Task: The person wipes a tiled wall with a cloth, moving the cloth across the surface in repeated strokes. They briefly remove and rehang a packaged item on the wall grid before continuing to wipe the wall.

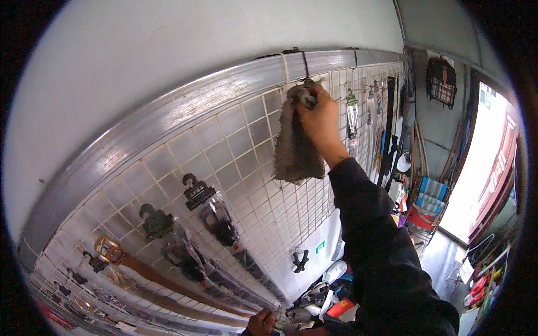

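My right hand (pixel 323 124) is raised to the top of a white wire grid (pixel 238 147), its fingers closed around a bunched grey-brown rag (pixel 297 148). The rag hangs down in front of the grid, just under the metal rail (pixel 224 75) and beside a dark tie looped over it. Low at the bottom edge, my left hand (pixel 261 322) shows only in part, with its fingers curled. What it grips, if anything, I cannot make out. Near it run the lower ends of packaged belts (pixel 221 224) hanging from black hooks.
A brown belt with a gold buckle (pixel 115 252) hangs at the left. Farther right along the grid are small packaged goods (pixel 352 115) and dark straps (pixel 388 129). Mixed items (pixel 339 305) are heaped below. A folding chair (pixel 428 201) stands near the bright doorway (pixel 485 157).
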Motion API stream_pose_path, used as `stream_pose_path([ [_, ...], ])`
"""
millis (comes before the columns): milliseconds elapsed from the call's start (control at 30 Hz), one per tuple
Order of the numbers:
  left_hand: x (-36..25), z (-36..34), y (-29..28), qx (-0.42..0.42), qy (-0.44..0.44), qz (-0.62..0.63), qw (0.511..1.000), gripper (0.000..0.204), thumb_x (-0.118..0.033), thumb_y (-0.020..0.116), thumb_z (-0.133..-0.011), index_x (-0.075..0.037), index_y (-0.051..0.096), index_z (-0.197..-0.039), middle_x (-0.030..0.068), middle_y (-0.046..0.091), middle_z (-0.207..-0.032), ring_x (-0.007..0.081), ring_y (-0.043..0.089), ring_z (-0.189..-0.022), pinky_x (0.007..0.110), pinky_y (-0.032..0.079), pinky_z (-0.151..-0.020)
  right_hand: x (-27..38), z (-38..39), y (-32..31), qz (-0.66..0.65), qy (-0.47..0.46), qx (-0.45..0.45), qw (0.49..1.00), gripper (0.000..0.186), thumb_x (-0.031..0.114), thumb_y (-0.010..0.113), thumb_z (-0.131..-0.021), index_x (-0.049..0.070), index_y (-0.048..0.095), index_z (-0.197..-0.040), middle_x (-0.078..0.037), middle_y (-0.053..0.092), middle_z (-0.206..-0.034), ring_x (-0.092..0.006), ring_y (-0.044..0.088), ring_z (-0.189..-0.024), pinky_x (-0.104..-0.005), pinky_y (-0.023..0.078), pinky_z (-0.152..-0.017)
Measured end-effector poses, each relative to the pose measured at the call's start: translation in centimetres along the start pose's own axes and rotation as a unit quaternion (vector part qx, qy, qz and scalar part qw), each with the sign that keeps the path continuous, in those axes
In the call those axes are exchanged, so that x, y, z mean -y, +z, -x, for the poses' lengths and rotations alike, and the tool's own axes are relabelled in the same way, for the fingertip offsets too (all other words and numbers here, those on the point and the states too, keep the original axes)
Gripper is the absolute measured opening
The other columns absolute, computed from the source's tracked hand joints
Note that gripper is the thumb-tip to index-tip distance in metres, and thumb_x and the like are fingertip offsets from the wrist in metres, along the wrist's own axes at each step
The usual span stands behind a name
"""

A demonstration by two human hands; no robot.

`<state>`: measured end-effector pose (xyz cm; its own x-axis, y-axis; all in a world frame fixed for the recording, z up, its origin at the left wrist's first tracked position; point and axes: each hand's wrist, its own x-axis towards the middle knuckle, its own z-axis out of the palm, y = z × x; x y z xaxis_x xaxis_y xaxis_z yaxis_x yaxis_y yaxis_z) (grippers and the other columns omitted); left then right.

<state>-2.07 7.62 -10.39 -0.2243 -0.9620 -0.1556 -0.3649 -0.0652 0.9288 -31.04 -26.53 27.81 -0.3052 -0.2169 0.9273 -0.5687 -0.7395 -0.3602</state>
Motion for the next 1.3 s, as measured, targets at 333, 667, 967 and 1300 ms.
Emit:
stream_pose_path([
  [333, 1.9, -0.1, -0.2, 0.006, -0.006, -0.161, 0.987, 0.033, -0.033, 0.048, -0.102, -0.003, 0.057, -0.093, 0.0106, 0.067, -0.08, 0.0247, 0.066, -0.074, 0.039, 0.053, -0.072, 1.1, -1.7, 2.1, 0.04, 0.124, 0.006, 0.992, 0.048, 0.023, 0.078, -0.075, 0.001, 0.058, -0.113, -0.025, 0.071, -0.096, -0.046, 0.068, -0.092, -0.05, 0.054, -0.081],
  [667, 6.0, 1.2, 0.6, -0.031, 0.044, 0.136, 0.989, 0.031, -0.03, 0.051, -0.105, -0.001, 0.056, -0.096, 0.0096, 0.064, -0.079, 0.0189, 0.064, -0.076, 0.035, 0.053, -0.07, -0.2, 3.3, 1.5, -0.056, 0.082, -0.09, 0.991, 0.027, 0.008, 0.07, -0.08, -0.003, 0.06, -0.103, -0.018, 0.069, -0.093, -0.0293, 0.067, -0.084, -0.039, 0.052, -0.076],
  [967, 8.9, 1.3, 1.0, -0.018, 0.007, 0.09, 0.996, 0.025, -0.025, 0.055, -0.102, 0.0, 0.06, -0.097, 0.0077, 0.063, -0.079, 0.0183, 0.062, -0.074, 0.037, 0.052, -0.071, 0.6, 1.5, -0.4, -0.061, 0.152, -0.024, 0.986, 0.027, 0.013, 0.074, -0.082, -0.004, 0.06, -0.098, -0.021, 0.068, -0.084, -0.03, 0.066, -0.079, -0.0394, 0.052, -0.075],
  [1300, 8.8, -0.1, 1.2, 0.026, 0.008, 0.116, 0.993, 0.029, -0.028, 0.051, -0.102, -0.004, 0.051, -0.085, 0.0098, 0.06, -0.074, 0.0215, 0.062, -0.072, 0.038, 0.052, -0.069, -0.2, 4.4, -2.1, 0.052, 0.111, 0.077, 0.989, 0.029, 0.019, 0.076, -0.082, 0.001, 0.062, -0.101, -0.021, 0.071, -0.088, -0.0347, 0.071, -0.084, -0.0385, 0.054, -0.075],
])
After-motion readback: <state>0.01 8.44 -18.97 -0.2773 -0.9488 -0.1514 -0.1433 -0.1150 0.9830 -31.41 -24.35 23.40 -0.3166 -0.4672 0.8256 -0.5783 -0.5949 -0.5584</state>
